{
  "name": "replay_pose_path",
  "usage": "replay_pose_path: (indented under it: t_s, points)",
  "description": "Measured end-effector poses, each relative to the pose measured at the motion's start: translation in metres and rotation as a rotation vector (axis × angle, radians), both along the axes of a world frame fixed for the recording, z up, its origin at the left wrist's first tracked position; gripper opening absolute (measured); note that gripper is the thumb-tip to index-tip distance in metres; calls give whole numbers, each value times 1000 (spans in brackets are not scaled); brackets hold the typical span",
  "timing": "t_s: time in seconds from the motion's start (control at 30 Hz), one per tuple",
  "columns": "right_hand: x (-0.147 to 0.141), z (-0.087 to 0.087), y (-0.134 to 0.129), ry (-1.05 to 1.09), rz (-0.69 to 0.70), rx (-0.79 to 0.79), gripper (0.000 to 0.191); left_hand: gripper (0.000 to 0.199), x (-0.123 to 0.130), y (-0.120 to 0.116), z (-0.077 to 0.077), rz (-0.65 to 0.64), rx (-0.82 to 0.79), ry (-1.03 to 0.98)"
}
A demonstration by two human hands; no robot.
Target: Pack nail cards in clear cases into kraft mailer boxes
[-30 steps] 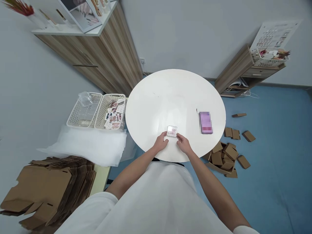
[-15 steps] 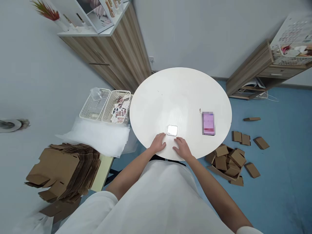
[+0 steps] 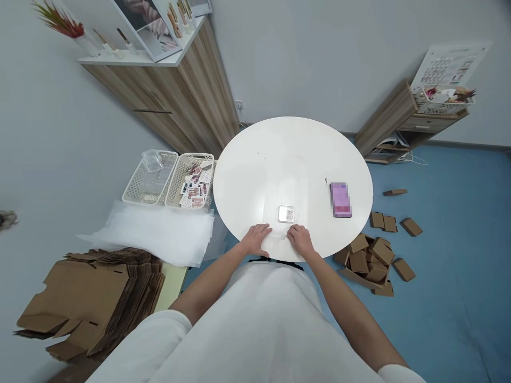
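A small clear square case [image 3: 286,214] with a pale, shiny face lies flat on the white oval table [image 3: 275,165], close to the front edge. My left hand [image 3: 256,239] rests on the tabletop to the left of the case and nearer to me, its fingers stretched out and the thumb apart. To the lower right of the case is my right hand [image 3: 301,240], with fingers bent and drawn together at the table surface. Whatever may be under those fingertips is hidden. Both hands are apart from the case.
A purple rectangular thing [image 3: 340,200], blurred out, lies on the table's right. White baskets [image 3: 165,178] and white sheets [image 3: 159,231] are at the left, above stacked flat cardboard boxes [image 3: 80,298]. Small brown boxes [image 3: 369,260] fill a carton on the right floor.
The right hand's fingers have curled in, while the left thumb has spread down towards the table edge. The case sits slightly further right in view and its face glares less. The view has shifted.
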State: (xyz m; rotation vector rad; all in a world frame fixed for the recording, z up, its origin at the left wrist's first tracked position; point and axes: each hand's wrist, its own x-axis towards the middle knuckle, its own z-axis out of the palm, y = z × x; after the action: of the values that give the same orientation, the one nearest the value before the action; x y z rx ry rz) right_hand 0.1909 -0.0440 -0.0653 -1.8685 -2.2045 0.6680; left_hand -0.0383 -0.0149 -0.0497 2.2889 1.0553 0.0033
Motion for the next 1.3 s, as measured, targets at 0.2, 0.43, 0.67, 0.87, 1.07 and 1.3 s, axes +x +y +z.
replay_pose_path:
  t_s: [0.2,0.43,0.67,0.87,1.07,1.3]
  points:
    - [5,17,-4,231,-68,-164,19,56,-12,10,-4,12,-24,-101]
    - [-14,29,-39,269,-86,-166,20,18,-18,-2,-7,96,-4,-192]
    - [-9,18,-60,240,-118,-71,39,21,-23,-7,-5,141,-18,-156]
    - [3,9,-38,306,-402,-111,26,22,-4,13,-1,381,-136,-139]
    - [-5,3,-24,190,-511,-130,21,13,8,19,-5,496,-41,24]
    - [-13,-4,-24,-5,-377,99,25,39,19,11,-4,385,147,-75]
